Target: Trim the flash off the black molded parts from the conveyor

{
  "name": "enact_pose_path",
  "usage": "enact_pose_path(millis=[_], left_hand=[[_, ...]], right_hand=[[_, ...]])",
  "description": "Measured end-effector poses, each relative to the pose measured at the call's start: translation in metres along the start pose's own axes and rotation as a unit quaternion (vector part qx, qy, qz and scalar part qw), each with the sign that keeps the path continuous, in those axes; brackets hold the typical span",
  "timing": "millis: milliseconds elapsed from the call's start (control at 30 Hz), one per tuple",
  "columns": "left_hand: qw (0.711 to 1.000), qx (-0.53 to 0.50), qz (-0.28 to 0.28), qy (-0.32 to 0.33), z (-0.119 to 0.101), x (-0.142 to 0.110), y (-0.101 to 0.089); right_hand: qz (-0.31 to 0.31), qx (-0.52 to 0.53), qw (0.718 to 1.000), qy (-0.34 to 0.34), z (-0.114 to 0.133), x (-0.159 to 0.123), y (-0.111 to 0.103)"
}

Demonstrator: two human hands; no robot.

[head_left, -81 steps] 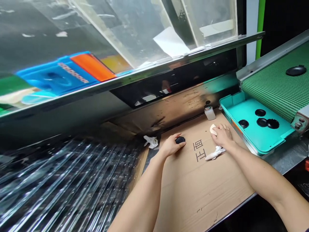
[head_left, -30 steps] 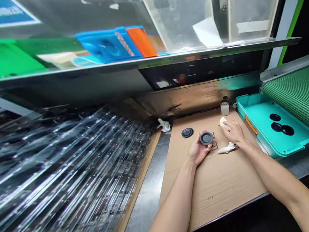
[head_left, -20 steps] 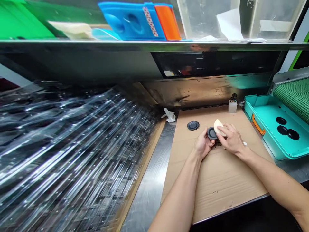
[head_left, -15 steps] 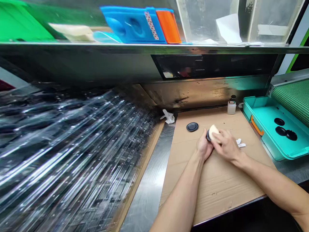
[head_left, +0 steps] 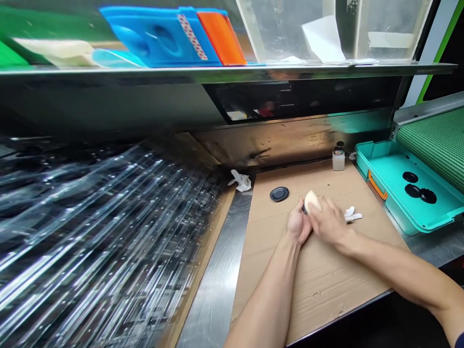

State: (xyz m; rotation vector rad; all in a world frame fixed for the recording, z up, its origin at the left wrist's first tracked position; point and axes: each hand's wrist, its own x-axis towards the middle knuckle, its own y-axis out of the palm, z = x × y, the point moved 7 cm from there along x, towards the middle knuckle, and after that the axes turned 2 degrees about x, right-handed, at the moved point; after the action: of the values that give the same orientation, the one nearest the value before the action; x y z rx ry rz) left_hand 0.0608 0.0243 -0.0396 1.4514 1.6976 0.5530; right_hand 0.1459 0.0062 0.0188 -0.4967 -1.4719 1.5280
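Note:
Over the brown cardboard sheet [head_left: 275,256], my left hand [head_left: 297,224] is closed around a small dark round part [head_left: 305,208], mostly hidden by the other hand. My right hand [head_left: 330,222] grips a cream-coloured pad [head_left: 311,199], which looks like a sponge, and presses it against that part. Another black round part [head_left: 279,194] lies flat on the cardboard, beyond my left hand. A crumpled white piece [head_left: 351,215], cloth or paper, rests just right of my right hand.
A pump bottle [head_left: 338,159] stands at the cardboard's back edge. On the right, a teal tray [head_left: 402,220] holds several black discs [head_left: 410,177], beside a green mesh belt [head_left: 435,140]. Stacked clear plastic trays [head_left: 119,241] fill the left. A metal shelf [head_left: 224,73] crosses overhead.
The view has turned slightly right, so everything sits further left in the picture. Both hands stay together, and the pad is still against the dark part, with my right fingers shifted a little over it.

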Motion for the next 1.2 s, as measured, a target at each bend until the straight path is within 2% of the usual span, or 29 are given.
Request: enact_pose_path(millis=[67, 100, 200, 300, 367, 433, 533, 600, 767, 900, 1033, 1200], left_hand=[[1.000, 0.010, -0.002, -0.005, 0.002, 0.000, -0.001], [1.000, 0.017, -0.005, -0.001, 0.002, 0.000, -0.002], [0.999, 0.034, -0.014, 0.014, 0.001, 0.002, -0.002], [0.999, 0.040, -0.008, 0.011, 0.003, 0.004, 0.000], [0.999, 0.041, -0.003, 0.011, 0.004, 0.005, 0.000], [0.999, 0.034, -0.001, 0.022, 0.004, 0.005, 0.000], [0.999, 0.025, -0.002, 0.027, 0.006, 0.004, -0.001], [0.999, 0.026, 0.005, 0.027, 0.008, 0.003, 0.002], [0.997, 0.035, -0.019, 0.062, 0.006, 0.004, 0.001], [0.997, 0.046, -0.008, 0.068, 0.009, 0.005, -0.001], [0.994, 0.061, -0.012, 0.093, 0.009, 0.005, -0.003], [0.994, 0.057, -0.026, 0.093, 0.010, 0.003, -0.003]], right_hand=[[0.002, 0.009, 1.000, -0.012, -0.003, 0.004, 0.000], [-0.002, 0.017, 1.000, 0.006, -0.011, 0.008, -0.002], [-0.050, 0.071, 0.994, 0.064, -0.039, 0.017, -0.012], [-0.086, 0.152, 0.983, 0.057, -0.051, 0.018, -0.019], [-0.048, 0.187, 0.980, 0.045, -0.046, 0.016, -0.015], [0.024, 0.179, 0.983, 0.039, -0.034, 0.011, -0.008], [0.120, 0.092, 0.986, 0.066, -0.018, 0.005, -0.003], [0.148, 0.038, 0.984, 0.096, -0.013, 0.005, -0.006], [0.141, 0.014, 0.976, 0.167, -0.011, 0.013, -0.015], [0.155, 0.034, 0.976, 0.147, -0.006, 0.013, -0.015], [0.140, 0.040, 0.970, 0.193, -0.013, 0.013, -0.020], [0.139, 0.036, 0.978, 0.153, -0.007, 0.011, -0.017]])
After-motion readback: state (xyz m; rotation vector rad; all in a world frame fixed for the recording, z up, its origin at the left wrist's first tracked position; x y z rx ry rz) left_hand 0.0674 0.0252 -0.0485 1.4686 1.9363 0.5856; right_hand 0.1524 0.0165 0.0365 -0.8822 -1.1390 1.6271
